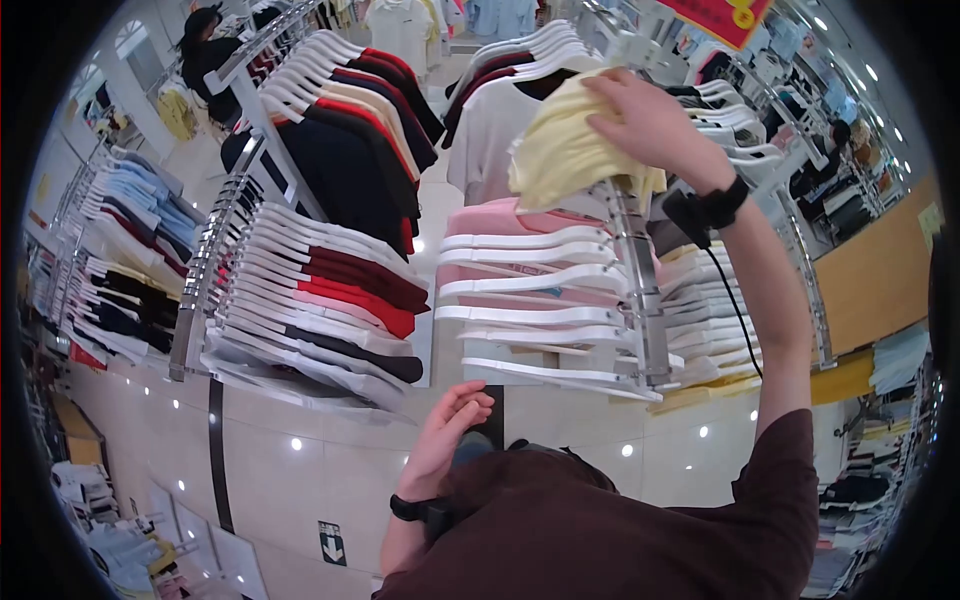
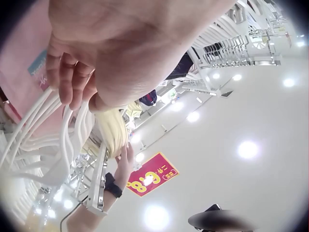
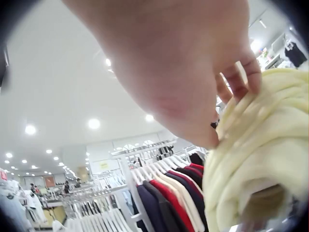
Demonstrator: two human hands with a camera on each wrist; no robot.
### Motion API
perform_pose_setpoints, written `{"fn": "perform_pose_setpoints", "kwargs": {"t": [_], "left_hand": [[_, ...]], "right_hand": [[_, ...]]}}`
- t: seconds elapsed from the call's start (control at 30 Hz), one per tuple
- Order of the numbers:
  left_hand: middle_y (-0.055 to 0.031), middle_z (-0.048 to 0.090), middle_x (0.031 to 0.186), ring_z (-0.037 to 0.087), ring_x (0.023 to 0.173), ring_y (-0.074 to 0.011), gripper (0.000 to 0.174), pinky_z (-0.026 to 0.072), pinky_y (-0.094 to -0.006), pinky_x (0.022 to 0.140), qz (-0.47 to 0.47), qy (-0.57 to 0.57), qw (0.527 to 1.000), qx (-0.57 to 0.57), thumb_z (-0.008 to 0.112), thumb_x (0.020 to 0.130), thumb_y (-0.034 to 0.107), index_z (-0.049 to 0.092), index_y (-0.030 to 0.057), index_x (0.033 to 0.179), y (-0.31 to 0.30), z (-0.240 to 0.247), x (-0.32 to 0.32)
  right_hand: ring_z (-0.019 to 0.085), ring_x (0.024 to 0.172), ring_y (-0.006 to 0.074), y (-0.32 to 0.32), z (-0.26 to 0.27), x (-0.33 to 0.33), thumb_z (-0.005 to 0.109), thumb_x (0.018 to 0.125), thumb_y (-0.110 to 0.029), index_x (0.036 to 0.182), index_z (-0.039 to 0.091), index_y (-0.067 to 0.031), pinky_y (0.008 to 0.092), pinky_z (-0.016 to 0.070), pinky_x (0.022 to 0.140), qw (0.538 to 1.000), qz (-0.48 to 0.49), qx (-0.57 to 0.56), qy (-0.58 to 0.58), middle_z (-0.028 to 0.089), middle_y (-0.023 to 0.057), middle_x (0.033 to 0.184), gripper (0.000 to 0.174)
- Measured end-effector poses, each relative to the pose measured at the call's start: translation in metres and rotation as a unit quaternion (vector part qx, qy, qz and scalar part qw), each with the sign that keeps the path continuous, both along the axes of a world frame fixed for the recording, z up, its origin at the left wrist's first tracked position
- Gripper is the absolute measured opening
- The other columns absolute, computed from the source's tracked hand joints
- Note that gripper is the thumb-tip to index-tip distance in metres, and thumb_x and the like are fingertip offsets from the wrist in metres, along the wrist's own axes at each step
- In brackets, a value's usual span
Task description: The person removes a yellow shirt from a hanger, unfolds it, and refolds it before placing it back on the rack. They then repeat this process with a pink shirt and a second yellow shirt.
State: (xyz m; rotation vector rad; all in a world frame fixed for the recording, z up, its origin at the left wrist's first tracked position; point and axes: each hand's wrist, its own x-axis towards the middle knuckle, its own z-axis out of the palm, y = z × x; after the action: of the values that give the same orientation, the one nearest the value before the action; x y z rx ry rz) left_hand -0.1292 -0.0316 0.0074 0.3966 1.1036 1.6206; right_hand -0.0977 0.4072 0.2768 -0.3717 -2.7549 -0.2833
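Note:
My right hand (image 1: 645,125) is raised over the rack's end and holds a bunched pale yellow garment (image 1: 560,145) between thumb and fingers. The cloth lies across the top of the metal rail (image 1: 635,280). In the right wrist view the garment (image 3: 260,140) hangs in thick folds under the fingertips. Lower down, my left hand (image 1: 450,435) hangs with loosely curled fingers and nothing in it, in front of the white hangers (image 1: 545,320). Beside those hangers, pink shirts (image 1: 500,218) hang on the same rack.
On the left, another rail (image 1: 205,270) carries dark red, red and grey garments on white hangers. Dark jackets (image 1: 345,160) hang behind it. Pale clothes (image 1: 700,300) hang right of the rail. A red price sign (image 2: 153,175) hangs overhead. A person (image 1: 205,65) stands far left.

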Motion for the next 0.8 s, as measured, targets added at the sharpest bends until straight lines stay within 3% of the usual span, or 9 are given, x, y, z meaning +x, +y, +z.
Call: {"fn": "perform_pose_setpoints", "kwargs": {"t": [0.13, 0.3, 0.37, 0.43, 0.5, 0.63, 0.7, 0.73, 0.8], "left_hand": [[-0.0075, 0.068, 0.125, 0.065, 0.114, -0.0155, 0.038, 0.0516, -0.0335, 0.106, 0.023, -0.025, 0.999, -0.014, 0.059, 0.113, 0.017, 0.056, 0.0034, 0.148, -0.005, -0.014, -0.022], [-0.0063, 0.067, 0.126, 0.063, 0.113, -0.0133, 0.037, 0.0496, -0.0313, 0.104, 0.094, 0.054, 0.994, -0.008, 0.060, 0.112, 0.014, 0.057, 0.0030, 0.146, 0.017, -0.008, -0.067], [-0.0063, 0.067, 0.125, 0.062, 0.113, -0.0133, 0.036, 0.0489, -0.0312, 0.105, 0.125, 0.094, 0.988, 0.005, 0.060, 0.111, 0.013, 0.057, 0.0025, 0.146, 0.034, 0.010, -0.092], [-0.0065, 0.065, 0.125, 0.061, 0.115, -0.0134, 0.035, 0.0477, -0.0311, 0.106, 0.165, 0.164, 0.972, 0.031, 0.059, 0.111, 0.011, 0.058, 0.0015, 0.145, 0.059, 0.033, -0.113], [-0.0074, 0.066, 0.125, 0.061, 0.118, -0.0140, 0.034, 0.0471, -0.0311, 0.108, 0.166, 0.216, 0.960, 0.063, 0.059, 0.111, 0.011, 0.059, -0.0001, 0.143, 0.091, 0.049, -0.134], [-0.0105, 0.069, 0.133, 0.063, 0.125, -0.0171, 0.038, 0.0482, -0.0310, 0.108, 0.125, 0.322, 0.937, 0.050, 0.061, 0.109, 0.015, 0.062, -0.0003, 0.143, 0.172, 0.038, -0.186], [-0.0158, 0.067, 0.143, 0.063, 0.132, -0.0214, 0.047, 0.0487, -0.0341, 0.111, 0.080, 0.406, 0.909, 0.042, 0.064, 0.103, 0.013, 0.060, -0.0005, 0.148, 0.221, -0.004, -0.221], [-0.0158, 0.067, 0.143, 0.063, 0.132, -0.0214, 0.047, 0.0487, -0.0341, 0.111, 0.077, 0.407, 0.909, 0.044, 0.064, 0.103, 0.013, 0.060, -0.0005, 0.148, 0.237, -0.009, -0.228], [-0.0187, 0.065, 0.148, 0.066, 0.132, -0.0274, 0.057, 0.0494, -0.0369, 0.112, -0.065, 0.385, 0.920, 0.005, 0.066, 0.096, 0.013, 0.058, 0.0003, 0.151, 0.261, -0.014, -0.238]], "right_hand": [[0.066, 0.123, 0.0399, 0.016, -0.010, 0.014, 0.064, 0.103, -0.036, 0.143, 0.063, -0.0075, 0.0480, 0.0545, 0.104, 0.998, -0.007, -0.023, 0.059, 0.065, 0.0197, 0.135, 0.049], [0.070, 0.102, 0.0330, -0.005, -0.031, 0.055, 0.070, 0.101, -0.024, 0.126, 0.066, -0.0029, 0.0421, 0.0558, 0.089, 0.983, 0.018, -0.097, 0.157, 0.068, 0.0163, 0.111, 0.033], [0.068, 0.086, 0.0251, 0.007, -0.057, 0.082, 0.070, 0.104, -0.021, 0.119, 0.065, -0.0010, 0.0399, 0.0547, 0.082, 0.921, -0.098, -0.300, 0.230, 0.066, 0.0121, 0.090, 0.026], [0.070, 0.086, 0.0222, 0.031, -0.093, 0.110, 0.066, 0.108, -0.024, 0.121, 0.066, 0.0004, 0.0402, 0.0553, 0.083, 0.911, -0.147, -0.349, 0.164, 0.071, 0.0102, 0.088, 0.028], [0.072, 0.095, 0.0224, 0.052, -0.131, 0.132, 0.065, 0.109, -0.024, 0.128, 0.067, 0.0015, 0.0397, 0.0565, 0.088, 0.908, -0.159, -0.386, -0.012, 0.077, 0.0112, 0.105, 0.032], [0.074, 0.101, 0.0237, 0.072, -0.206, 0.154, 0.068, 0.104, -0.024, 0.142, 0.064, -0.0022, 0.0392, 0.0574, 0.093, 0.869, -0.157, -0.469, -0.005, 0.079, 0.0136, 0.114, 0.043], [0.069, 0.120, 0.0163, 0.068, -0.208, 0.152, 0.087, 0.090, -0.026, 0.143, 0.065, -0.0032, 0.0345, 0.0532, 0.106, 0.849, -0.179, -0.496, -0.033, 0.075, 0.0081, 0.134, 0.062], [0.069, 0.120, 0.0163, 0.069, -0.209, 0.152, 0.087, 0.090, -0.026, 0.143, 0.065, -0.0032, 0.0345, 0.0532, 0.106, 0.848, -0.182, -0.496, -0.031, 0.075, 0.0081, 0.134, 0.062], [0.069, 0.119, 0.0161, 0.076, -0.215, 0.149, 0.087, 0.090, -0.023, 0.144, 0.064, -0.0029, 0.0356, 0.0535, 0.107, 0.812, -0.159, -0.559, -0.058, 0.074, 0.0079, 0.134, 0.062]]}}
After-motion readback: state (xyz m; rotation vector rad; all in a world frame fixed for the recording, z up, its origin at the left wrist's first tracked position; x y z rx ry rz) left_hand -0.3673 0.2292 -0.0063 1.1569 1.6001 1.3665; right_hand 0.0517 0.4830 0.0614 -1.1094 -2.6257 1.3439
